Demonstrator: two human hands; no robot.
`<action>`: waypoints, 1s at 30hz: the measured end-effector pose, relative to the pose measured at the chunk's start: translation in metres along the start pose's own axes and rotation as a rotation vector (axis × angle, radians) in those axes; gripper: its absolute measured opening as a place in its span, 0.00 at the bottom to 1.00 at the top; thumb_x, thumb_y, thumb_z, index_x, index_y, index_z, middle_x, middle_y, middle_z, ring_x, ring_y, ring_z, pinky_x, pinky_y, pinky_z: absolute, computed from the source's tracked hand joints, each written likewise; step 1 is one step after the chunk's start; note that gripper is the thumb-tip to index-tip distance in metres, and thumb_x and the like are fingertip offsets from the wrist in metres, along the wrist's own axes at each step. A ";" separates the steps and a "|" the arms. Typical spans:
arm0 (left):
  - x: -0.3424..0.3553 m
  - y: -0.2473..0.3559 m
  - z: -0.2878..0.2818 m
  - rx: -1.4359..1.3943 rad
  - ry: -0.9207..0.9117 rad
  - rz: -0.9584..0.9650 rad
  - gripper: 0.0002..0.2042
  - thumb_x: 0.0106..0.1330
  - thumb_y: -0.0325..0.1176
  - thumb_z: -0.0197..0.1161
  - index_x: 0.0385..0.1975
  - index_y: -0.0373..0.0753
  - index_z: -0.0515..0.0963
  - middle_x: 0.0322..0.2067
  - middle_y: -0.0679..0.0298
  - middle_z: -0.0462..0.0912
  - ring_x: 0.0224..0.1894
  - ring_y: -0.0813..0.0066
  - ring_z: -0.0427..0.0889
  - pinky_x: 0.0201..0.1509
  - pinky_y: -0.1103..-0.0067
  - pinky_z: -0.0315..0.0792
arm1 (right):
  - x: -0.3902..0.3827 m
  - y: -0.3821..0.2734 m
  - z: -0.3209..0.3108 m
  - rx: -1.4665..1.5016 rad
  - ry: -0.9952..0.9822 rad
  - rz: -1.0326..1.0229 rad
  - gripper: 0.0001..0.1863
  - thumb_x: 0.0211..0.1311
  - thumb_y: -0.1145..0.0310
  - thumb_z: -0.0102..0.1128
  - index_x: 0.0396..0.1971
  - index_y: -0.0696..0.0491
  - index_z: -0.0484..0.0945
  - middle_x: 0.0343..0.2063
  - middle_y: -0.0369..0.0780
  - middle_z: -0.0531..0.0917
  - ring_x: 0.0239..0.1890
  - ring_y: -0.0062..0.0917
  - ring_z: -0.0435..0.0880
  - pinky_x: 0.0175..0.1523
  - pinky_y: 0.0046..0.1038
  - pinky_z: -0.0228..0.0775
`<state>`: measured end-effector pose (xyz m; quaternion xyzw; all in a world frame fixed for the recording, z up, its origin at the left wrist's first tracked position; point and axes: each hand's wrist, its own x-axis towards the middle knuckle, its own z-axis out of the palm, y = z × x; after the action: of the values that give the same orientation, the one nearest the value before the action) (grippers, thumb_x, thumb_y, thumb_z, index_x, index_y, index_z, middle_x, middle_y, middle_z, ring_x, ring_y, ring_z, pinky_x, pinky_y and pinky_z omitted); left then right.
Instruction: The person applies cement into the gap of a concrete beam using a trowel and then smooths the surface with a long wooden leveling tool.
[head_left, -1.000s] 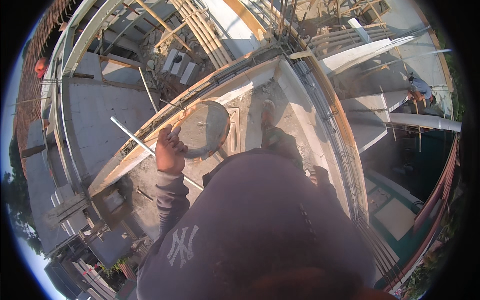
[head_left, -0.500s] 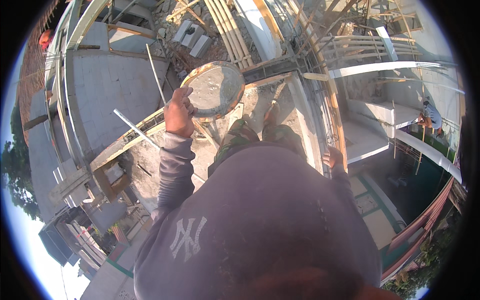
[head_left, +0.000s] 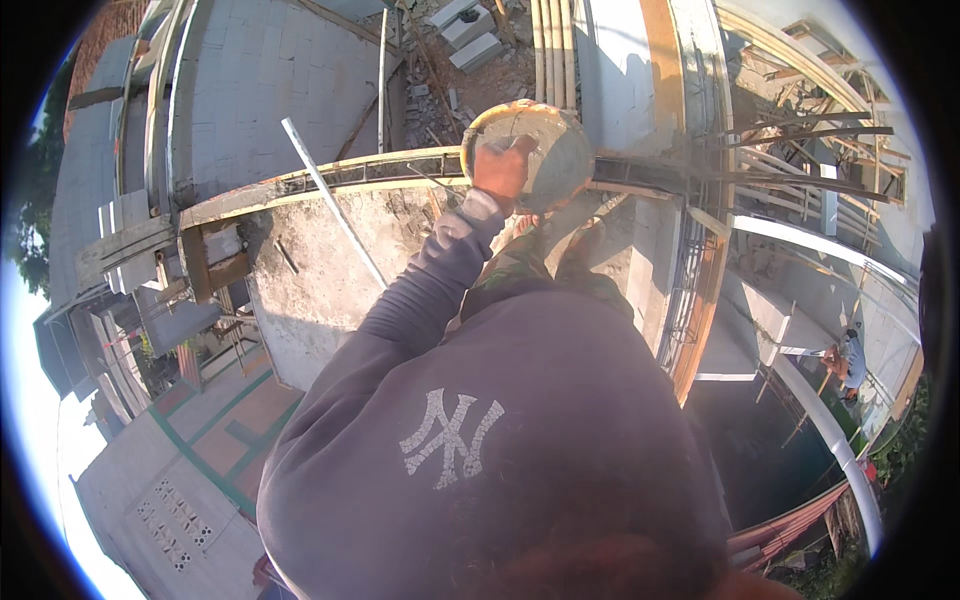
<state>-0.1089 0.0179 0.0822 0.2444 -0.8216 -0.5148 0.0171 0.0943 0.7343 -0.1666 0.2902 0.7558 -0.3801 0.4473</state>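
A round bucket [head_left: 575,150] with a worn, yellow-orange rim hangs or stands in front of my legs, its inside coated grey. My left hand [head_left: 500,172] is closed at its near left side, fingers curled over the rim area; whether it grips the rim or a handle is hard to make out. My left forearm reaches forward across my body in a dark sleeve. No part of my right hand shows. Below the bucket, my bare feet [head_left: 528,224] are on a rough concrete slab [head_left: 320,260].
A formwork channel with steel bars [head_left: 400,170] crosses ahead of my feet. On the right runs a wooden board [head_left: 702,330] beside more rebar. A pale pole [head_left: 330,200] leans at left. Rubble and blocks [head_left: 470,40] lie beyond. Another person [head_left: 850,362] is lower down at far right.
My left hand and the bucket have moved to the right within the view, as the view itself has turned. My right hand, earlier beside the wooden board, has gone out of sight.
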 end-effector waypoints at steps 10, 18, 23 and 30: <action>-0.054 -0.020 -0.017 -0.563 0.327 -0.320 0.18 0.72 0.46 0.65 0.40 0.33 0.76 0.31 0.63 0.78 0.33 0.72 0.76 0.40 0.71 0.74 | -0.099 -0.249 0.080 0.455 0.054 -0.036 0.22 0.66 0.56 0.66 0.54 0.53 0.77 0.43 0.46 0.83 0.41 0.34 0.86 0.43 0.40 0.78; -0.025 -0.266 -0.087 -0.062 0.395 -0.257 0.38 0.72 0.61 0.59 0.67 0.31 0.70 0.61 0.44 0.78 0.64 0.47 0.76 0.68 0.63 0.66 | -0.123 -0.289 0.100 0.390 0.156 -0.017 0.17 0.69 0.57 0.64 0.48 0.54 0.80 0.29 0.39 0.84 0.26 0.25 0.82 0.31 0.29 0.75; -0.030 -0.272 -0.079 0.334 0.449 -0.225 0.31 0.80 0.55 0.44 0.48 0.27 0.80 0.43 0.41 0.86 0.47 0.42 0.82 0.56 0.60 0.71 | -0.111 -0.211 0.100 0.518 0.158 0.027 0.20 0.70 0.56 0.64 0.50 0.57 0.80 0.30 0.41 0.85 0.24 0.25 0.82 0.27 0.29 0.75; -0.043 -0.074 -0.224 0.051 0.772 0.158 0.28 0.82 0.56 0.44 0.28 0.36 0.70 0.22 0.58 0.75 0.23 0.67 0.73 0.31 0.68 0.71 | -0.132 -0.133 0.147 0.545 0.288 0.144 0.19 0.70 0.57 0.64 0.49 0.58 0.81 0.34 0.44 0.87 0.26 0.30 0.84 0.29 0.33 0.78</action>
<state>0.0199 -0.1772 0.1335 0.3561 -0.7837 -0.3614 0.3583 0.1142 0.5266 -0.0519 0.5032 0.6591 -0.4910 0.2669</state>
